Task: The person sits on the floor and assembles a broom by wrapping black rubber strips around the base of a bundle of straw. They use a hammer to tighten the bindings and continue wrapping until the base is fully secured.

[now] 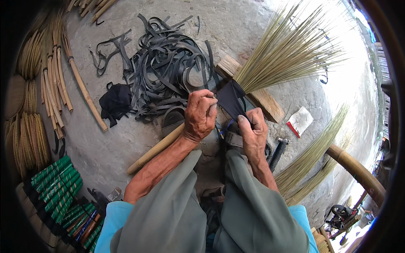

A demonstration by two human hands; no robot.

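Observation:
A broom with a fan of straw bristles (287, 55) lies across the floor, its base bound in black wrap (231, 98). My right hand (254, 135) is closed, thumb pressed down on the lower end of the black wrap. Beside the wrap's left edge, my left hand (201, 114) is closed in a pinch; what its fingertips hold is too small to make out. From under the left wrist a bamboo pole (156, 148) runs down to the left. A wooden block (271, 106) lies beneath the bristle base. My sandalled feet are on either side of the pole's upper end.
A tangled heap of black rubber strips (166, 63) lies ahead, beside a black cloth (116, 103). A hammer (278, 154), a white-and-red packet (300, 121) and more straw bundles (316, 154) lie right. Bamboo handles (52, 84) and green-wrapped handles (57, 185) stand left.

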